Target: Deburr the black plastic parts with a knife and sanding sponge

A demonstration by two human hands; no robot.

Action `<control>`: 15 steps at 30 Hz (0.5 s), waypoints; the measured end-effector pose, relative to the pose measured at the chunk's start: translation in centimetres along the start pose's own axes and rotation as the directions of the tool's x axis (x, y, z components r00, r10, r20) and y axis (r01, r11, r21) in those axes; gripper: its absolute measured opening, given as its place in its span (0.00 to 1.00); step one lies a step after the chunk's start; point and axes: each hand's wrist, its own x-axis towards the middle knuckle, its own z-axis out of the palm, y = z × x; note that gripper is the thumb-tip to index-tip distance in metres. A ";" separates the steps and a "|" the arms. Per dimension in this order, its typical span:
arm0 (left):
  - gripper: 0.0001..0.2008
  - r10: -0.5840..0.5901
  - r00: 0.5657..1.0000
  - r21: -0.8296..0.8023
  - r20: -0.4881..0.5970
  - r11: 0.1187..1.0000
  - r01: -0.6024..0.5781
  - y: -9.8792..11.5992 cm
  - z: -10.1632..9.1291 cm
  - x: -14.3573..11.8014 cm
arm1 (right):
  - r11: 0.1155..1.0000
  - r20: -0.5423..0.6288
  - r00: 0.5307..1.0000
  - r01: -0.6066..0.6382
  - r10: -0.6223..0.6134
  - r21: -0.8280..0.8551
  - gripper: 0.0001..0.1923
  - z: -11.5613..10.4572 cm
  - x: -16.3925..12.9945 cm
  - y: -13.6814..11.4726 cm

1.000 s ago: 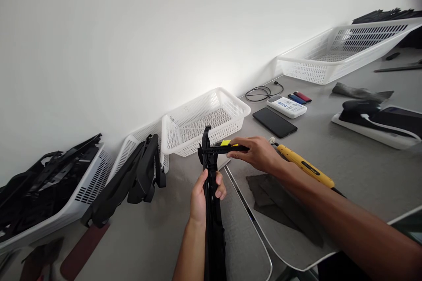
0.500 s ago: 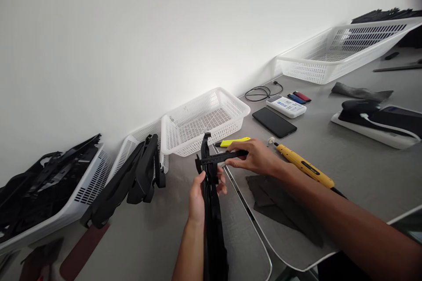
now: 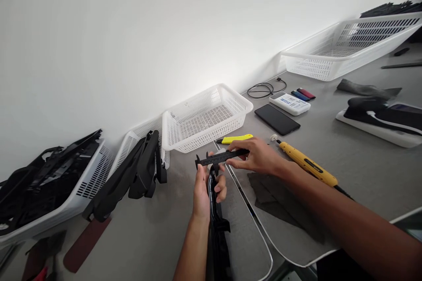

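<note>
My left hand (image 3: 203, 195) is closed around the upper end of a long black plastic part (image 3: 218, 232), which points down toward me. In my right hand (image 3: 253, 154) is a black caliper (image 3: 219, 157), gripped by its right end and held nearly level. Its jaws lie at the left, just above the top of the plastic part and close to my left thumb. Whether the jaws touch the part I cannot tell. Behind my right hand lies a yellow utility knife (image 3: 235, 139). A yellow tool (image 3: 308, 164) with a cord rests to its right.
A white basket (image 3: 198, 140) stands behind my hands; another basket (image 3: 329, 70) is at far right. Black parts (image 3: 145, 167) lean at left beside a loaded basket (image 3: 89, 184). A phone (image 3: 277, 119), a white device (image 3: 290, 103) and dark cloth (image 3: 280, 202) lie on the table.
The black part has moved down toward me, its hooked top end now below the caliper instead of rising past it. The caliper jaws no longer lie across its length.
</note>
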 end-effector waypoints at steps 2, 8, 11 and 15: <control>0.33 0.055 0.998 -0.040 -0.013 0.998 -0.056 -0.2 0.1 0.0 | 1.000 0.018 1.000 0.007 -0.007 -0.016 0.13 0.3 0.0 -0.2; 0.35 0.129 0.991 -0.093 -0.037 0.987 -0.132 -0.3 -0.4 0.2 | 0.999 -0.016 1.000 0.005 -0.005 -0.043 0.12 0.2 0.0 0.0; 0.36 0.113 0.993 -0.096 -0.042 0.989 -0.116 -0.2 -0.8 0.3 | 0.999 0.002 1.000 0.030 -0.030 -0.042 0.12 0.2 -0.1 0.0; 0.38 0.100 0.994 -0.104 -0.039 0.989 -0.104 -0.3 -1.1 0.3 | 0.996 0.005 0.999 0.046 -0.046 -0.074 0.10 0.7 -0.2 -0.1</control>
